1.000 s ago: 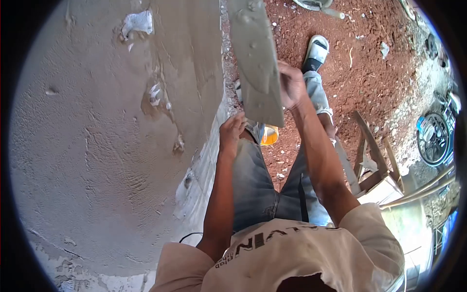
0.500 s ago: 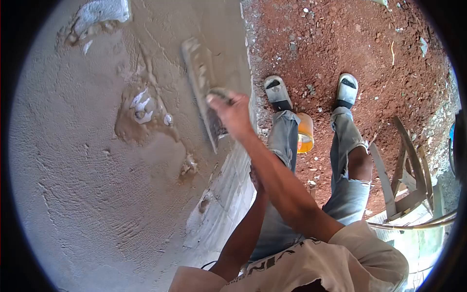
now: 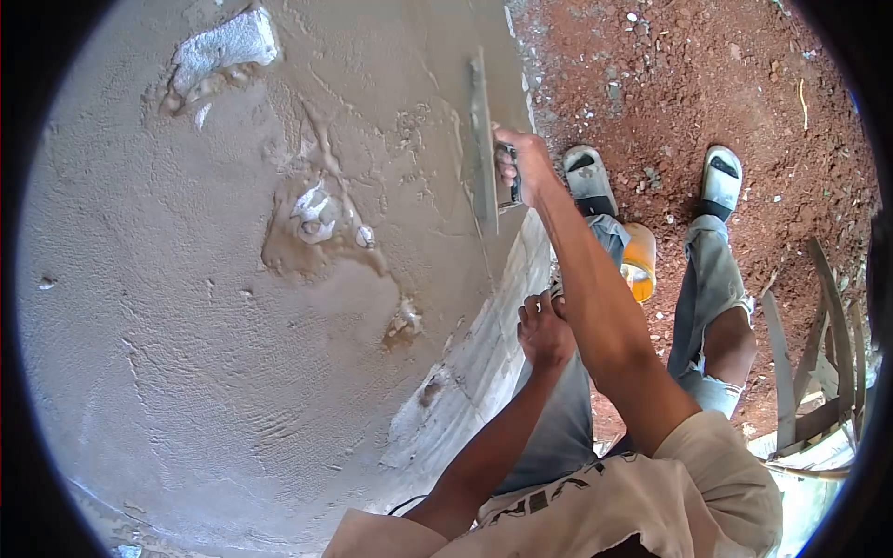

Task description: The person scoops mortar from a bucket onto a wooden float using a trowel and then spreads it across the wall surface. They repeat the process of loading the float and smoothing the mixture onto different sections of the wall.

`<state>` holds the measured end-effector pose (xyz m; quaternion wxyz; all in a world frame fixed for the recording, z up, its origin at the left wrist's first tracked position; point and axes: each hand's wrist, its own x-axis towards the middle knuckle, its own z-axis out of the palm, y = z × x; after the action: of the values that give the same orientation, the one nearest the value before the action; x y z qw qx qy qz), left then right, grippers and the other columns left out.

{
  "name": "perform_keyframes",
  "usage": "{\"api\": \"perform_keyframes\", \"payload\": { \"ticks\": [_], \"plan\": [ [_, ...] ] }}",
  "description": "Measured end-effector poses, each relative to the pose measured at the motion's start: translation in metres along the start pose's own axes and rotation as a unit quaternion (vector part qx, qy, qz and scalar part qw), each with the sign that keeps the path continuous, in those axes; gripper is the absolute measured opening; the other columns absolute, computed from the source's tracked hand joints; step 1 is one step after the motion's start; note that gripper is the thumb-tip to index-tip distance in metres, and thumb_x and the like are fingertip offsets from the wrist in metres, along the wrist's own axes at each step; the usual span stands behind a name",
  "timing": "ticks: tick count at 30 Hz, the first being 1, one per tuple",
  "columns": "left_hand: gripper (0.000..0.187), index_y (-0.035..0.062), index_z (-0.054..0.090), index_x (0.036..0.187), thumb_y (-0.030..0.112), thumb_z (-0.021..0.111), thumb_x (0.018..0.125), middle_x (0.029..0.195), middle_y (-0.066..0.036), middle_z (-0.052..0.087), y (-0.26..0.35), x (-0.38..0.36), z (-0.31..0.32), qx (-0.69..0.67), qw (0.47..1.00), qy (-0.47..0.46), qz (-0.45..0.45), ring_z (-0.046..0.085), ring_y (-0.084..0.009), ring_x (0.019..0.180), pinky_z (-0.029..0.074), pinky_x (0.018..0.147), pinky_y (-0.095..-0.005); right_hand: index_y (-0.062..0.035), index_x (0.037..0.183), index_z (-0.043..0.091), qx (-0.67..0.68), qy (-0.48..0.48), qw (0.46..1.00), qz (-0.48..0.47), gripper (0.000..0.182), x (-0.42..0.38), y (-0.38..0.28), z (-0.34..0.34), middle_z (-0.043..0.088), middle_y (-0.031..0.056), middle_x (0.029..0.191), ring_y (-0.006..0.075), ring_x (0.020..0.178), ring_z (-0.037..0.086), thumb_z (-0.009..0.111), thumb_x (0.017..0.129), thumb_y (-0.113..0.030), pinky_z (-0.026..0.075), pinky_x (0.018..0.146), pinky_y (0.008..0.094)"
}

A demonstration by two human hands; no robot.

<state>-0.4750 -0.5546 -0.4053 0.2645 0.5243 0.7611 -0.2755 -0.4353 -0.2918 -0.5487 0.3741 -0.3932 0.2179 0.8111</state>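
Note:
My right hand (image 3: 528, 166) is wrapped around the handle of a plastering trowel (image 3: 483, 139). Its long blade appears nearly edge-on, against or very close to the wet grey-brown plaster (image 3: 409, 177) near that surface's right edge. Below the right forearm, my left hand (image 3: 546, 332) is closed with curled fingers, in front of my jeans. A dark bit shows at its fingertips, but I cannot make out what it is. Rough lumps surround a white patch (image 3: 316, 212) in the plaster, and a larger white patch (image 3: 228, 48) lies toward the upper left.
A pale, uncoated strip (image 3: 465, 391) borders the plaster beside my legs. Between my feet and legs sits a yellow bucket (image 3: 640, 256) on reddish, stony soil (image 3: 670, 84). Curved wooden pieces (image 3: 819, 344) stand at the right.
The trowel has swung from showing its broad back to nearly edge-on, moving right toward the plaster's edge. My left hand has come out from behind the right forearm. The view has shifted left.

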Motion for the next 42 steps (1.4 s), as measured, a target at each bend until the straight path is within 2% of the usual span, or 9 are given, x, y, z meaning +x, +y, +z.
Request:
{"api": "perform_keyframes", "payload": {
  "ticks": [10, 14, 21, 26, 28, 31, 34, 38, 42],
  "plan": [
    [0.039, 0.0034, 0.072, 0.124, 0.033, 0.06, 0.102, 0.122, -0.021, 0.07, 0.035, -0.005, -0.018, 0.052, 0.998, 0.022, -0.038, 0.065, -0.0415, 0.116, 0.05, 0.105, -0.0545, -0.0019, 0.104, 0.08, -0.23, -0.16, 0.926, -0.254, 0.024, -0.179, 0.001, 0.121, 0.08, 0.0086, 0.1, 0.0167, 0.091, 0.074, 0.085, 0.092, -0.022, 0.059, 0.086, 0.0391],
    [0.04, 0.0017, 0.071, 0.123, 0.033, 0.059, 0.101, 0.127, -0.023, 0.067, 0.031, -0.004, -0.012, 0.04, 0.998, 0.001, -0.05, 0.063, -0.0425, 0.12, 0.05, 0.105, -0.0553, 0.0005, 0.112, 0.077, -0.206, -0.027, 0.966, -0.151, 0.029, -0.128, -0.038, 0.13, 0.079, 0.0126, 0.095, 0.0166, 0.086, 0.074, 0.081, 0.095, -0.022, 0.062, 0.077, 0.0373],
    [0.042, -0.0002, 0.07, 0.123, 0.033, 0.056, 0.101, 0.133, -0.024, 0.064, 0.023, 0.003, -0.011, 0.02, 0.998, -0.049, -0.042, 0.061, -0.0445, 0.124, 0.051, 0.107, -0.0551, 0.002, 0.116, 0.072, -0.262, -0.078, 0.863, -0.426, 0.028, -0.197, -0.001, 0.178, 0.077, 0.0207, 0.086, 0.0218, 0.075, 0.075, 0.074, 0.094, -0.016, 0.062, 0.068, 0.0395],
    [0.037, 0.0086, 0.068, 0.127, 0.031, 0.062, 0.098, 0.128, -0.014, 0.066, -0.024, -0.013, 0.042, -0.084, 0.995, 0.042, 0.038, 0.062, -0.0385, 0.116, 0.056, 0.098, -0.0504, 0.0032, 0.102, 0.071, -0.455, 0.231, 0.812, -0.283, 0.03, -0.066, -0.01, 0.122, 0.076, 0.0233, 0.087, 0.0377, 0.083, 0.076, 0.076, 0.091, -0.024, 0.059, 0.075, 0.0442],
    [0.035, 0.014, 0.065, 0.128, 0.028, 0.064, 0.096, 0.125, -0.008, 0.065, -0.019, 0.0, 0.022, 0.017, 0.998, 0.008, 0.056, 0.062, -0.0332, 0.113, 0.058, 0.093, -0.0473, 0.0027, 0.099, 0.071, -0.402, 0.303, 0.786, -0.358, 0.03, 0.021, -0.003, 0.075, 0.071, 0.0169, 0.076, 0.029, 0.064, 0.069, 0.076, 0.092, -0.026, 0.056, 0.062, 0.0421],
    [0.03, 0.0134, 0.061, 0.122, 0.022, 0.064, 0.094, 0.108, -0.006, 0.057, 0.005, 0.005, -0.015, 0.073, 0.997, -0.013, 0.035, 0.061, -0.0283, 0.104, 0.058, 0.096, -0.0444, 0.0022, 0.099, 0.072, -0.13, 0.075, 0.984, -0.098, 0.032, 0.016, -0.053, 0.063, 0.062, 0.007, 0.066, 0.0157, 0.047, 0.05, 0.079, 0.093, -0.028, 0.045, 0.046, 0.0361],
    [0.03, 0.0097, 0.062, 0.122, 0.023, 0.064, 0.095, 0.115, -0.007, 0.061, -0.049, 0.009, 0.072, -0.044, 0.999, 0.013, 0.024, 0.061, -0.0309, 0.111, 0.056, 0.1, -0.0456, 0.0039, 0.107, 0.075, -0.132, -0.025, 0.984, -0.113, 0.034, -0.049, -0.078, 0.121, 0.053, -0.0015, 0.061, 0.0069, 0.044, 0.031, 0.08, 0.094, -0.027, 0.032, 0.039, 0.0295],
    [0.035, 0.0045, 0.066, 0.121, 0.029, 0.06, 0.097, 0.126, -0.014, 0.064, 0.009, 0.015, 0.009, 0.002, 0.999, -0.018, -0.034, 0.061, -0.0374, 0.119, 0.054, 0.104, -0.0485, 0.0072, 0.127, 0.07, -0.204, -0.184, 0.915, -0.296, 0.05, -0.154, -0.058, 0.192, 0.078, 0.0189, 0.09, 0.0147, 0.072, 0.072, 0.079, 0.096, -0.03, 0.061, 0.064, 0.0348],
    [0.044, 0.0017, 0.069, 0.124, 0.036, 0.058, 0.099, 0.133, -0.022, 0.064, 0.03, 0.026, -0.036, 0.029, 0.997, -0.051, -0.05, 0.061, -0.0431, 0.126, 0.054, 0.105, -0.0534, 0.0072, 0.122, 0.072, -0.278, -0.331, 0.875, -0.218, 0.046, -0.238, -0.063, 0.224, 0.077, 0.0206, 0.094, 0.0223, 0.081, 0.075, 0.071, 0.098, -0.032, 0.063, 0.077, 0.0398]
  ]
}}
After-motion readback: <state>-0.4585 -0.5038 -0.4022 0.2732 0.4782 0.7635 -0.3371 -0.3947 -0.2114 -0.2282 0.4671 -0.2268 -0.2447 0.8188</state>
